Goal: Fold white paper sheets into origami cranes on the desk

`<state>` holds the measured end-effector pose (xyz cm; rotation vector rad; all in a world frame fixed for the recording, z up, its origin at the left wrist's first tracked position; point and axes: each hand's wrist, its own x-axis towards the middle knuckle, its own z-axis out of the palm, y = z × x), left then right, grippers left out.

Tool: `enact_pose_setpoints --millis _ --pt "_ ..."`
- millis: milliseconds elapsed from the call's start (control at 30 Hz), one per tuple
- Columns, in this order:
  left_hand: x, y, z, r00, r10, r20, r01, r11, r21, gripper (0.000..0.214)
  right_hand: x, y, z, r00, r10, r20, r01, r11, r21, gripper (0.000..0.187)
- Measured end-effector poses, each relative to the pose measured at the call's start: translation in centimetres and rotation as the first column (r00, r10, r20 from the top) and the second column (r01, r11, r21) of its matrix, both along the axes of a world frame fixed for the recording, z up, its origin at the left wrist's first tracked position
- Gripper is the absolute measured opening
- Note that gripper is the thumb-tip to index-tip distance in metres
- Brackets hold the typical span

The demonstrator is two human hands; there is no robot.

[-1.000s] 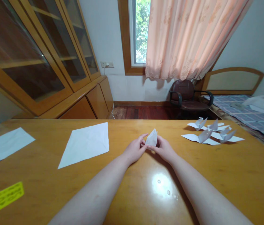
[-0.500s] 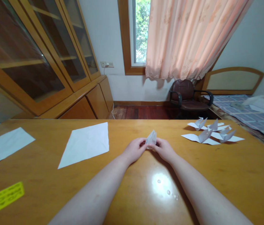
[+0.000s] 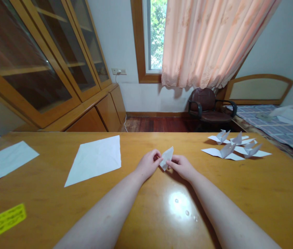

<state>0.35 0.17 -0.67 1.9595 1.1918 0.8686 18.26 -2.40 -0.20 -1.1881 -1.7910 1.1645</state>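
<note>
A small folded white paper piece (image 3: 167,157) is held between both hands above the middle of the wooden table (image 3: 146,211). My left hand (image 3: 149,164) pinches its left edge with curled fingers. My right hand (image 3: 181,166) pinches its lower right side, fingers closed. The paper's pointed tip aims up and to the right. A flat white square sheet (image 3: 96,159) lies on the table to the left of my hands.
Several finished folded paper birds (image 3: 233,147) sit at the right of the table. Another white sheet (image 3: 3,162) lies at the far left, with a yellow label (image 3: 1,223) near the front left edge. Beyond the table stand a dark armchair (image 3: 209,107), a bed and wooden cabinets.
The folded piece has tipped from standing upright to leaning, its point now up and right. Both hands stayed in place and shifted their pinch slightly.
</note>
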Motion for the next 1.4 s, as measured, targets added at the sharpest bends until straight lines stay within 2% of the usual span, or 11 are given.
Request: enact_pose_setpoints --millis 133,333,600,867,1400 --pt "0.02 -0.06 0.05 1.0 -0.012 0.001 0.012 1.0 -0.003 0.009 -0.13 0.01 0.1 0.999 -0.022 0.036 0.023 1.0 -0.013 0.04" --pt "0.1 -0.18 -0.09 0.999 -0.025 -0.022 0.025 1.0 -0.002 0.022 -0.22 0.15 -0.14 1.0 -0.003 0.006 0.003 1.0 -0.015 0.041" --pt "0.03 -0.31 0.11 0.999 -0.026 -0.04 0.026 0.999 0.019 0.014 -0.18 0.1 -0.13 1.0 0.006 0.01 -0.006 1.0 0.003 0.037" --pt "0.04 -0.77 0.62 0.996 -0.056 -0.075 0.058 0.998 0.022 0.019 -0.19 0.14 -0.25 1.0 0.008 0.007 -0.008 1.0 0.0 0.035" --pt "0.04 -0.53 0.33 0.993 -0.041 -0.113 0.046 0.998 0.041 0.012 -0.2 0.22 -0.3 0.999 0.005 0.042 -0.006 1.0 0.013 0.034"
